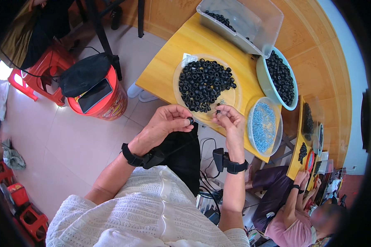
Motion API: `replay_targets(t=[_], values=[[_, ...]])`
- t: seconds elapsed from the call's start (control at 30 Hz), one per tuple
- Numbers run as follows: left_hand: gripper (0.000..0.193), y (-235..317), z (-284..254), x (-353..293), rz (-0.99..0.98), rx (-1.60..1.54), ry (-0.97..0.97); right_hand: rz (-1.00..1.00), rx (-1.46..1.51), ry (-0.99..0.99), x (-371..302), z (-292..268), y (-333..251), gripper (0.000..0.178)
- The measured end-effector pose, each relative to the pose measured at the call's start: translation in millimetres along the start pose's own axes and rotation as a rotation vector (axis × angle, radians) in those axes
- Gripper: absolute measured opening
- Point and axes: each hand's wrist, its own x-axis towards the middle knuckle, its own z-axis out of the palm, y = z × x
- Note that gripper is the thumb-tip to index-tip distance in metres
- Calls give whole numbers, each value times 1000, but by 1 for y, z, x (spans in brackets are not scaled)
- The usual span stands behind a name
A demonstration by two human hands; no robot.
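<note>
Seemingly plastic ring (190, 120) between left fingers (179, 110).

The beads (204, 82) look glossy plastic, the tabletop (165, 61) satiny wood. The box (257, 18) at their one o'clock is smooth plastic.

We see black beads (204, 84), a colourless transparent tray (231, 100), a warm yellow counter (163, 64), light-blue bits (263, 126) and a pale mint basin (262, 78). Our own top (148, 214) is white, patterned in openwork rows, and our wristbands (130, 154) are black. We also see a red bucket (114, 105) with a multicoloured print, red stools (47, 68), pinkish-grey floor tiles (66, 138), orange-brown wall panelling (311, 51), a co-worker's pink shirt (287, 230) and dark purple trousers (271, 185).
</note>
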Motion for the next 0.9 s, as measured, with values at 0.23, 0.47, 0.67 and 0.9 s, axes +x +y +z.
replay_targets(t=[0.23,0.47,0.67,0.9], values=[[16,-2,0,1,6,-15,-15,74,166,-103,-12,9,-15,14],[16,-2,2,1,15,-26,-18,-5,172,-150,-21,16,-13,16],[16,-2,2,-1,23,-40,-13,-17,159,-98,-29,26,-17,17],[17,0,4,-2,30,-34,-9,-45,-19,-75,-38,42,-22,16]])
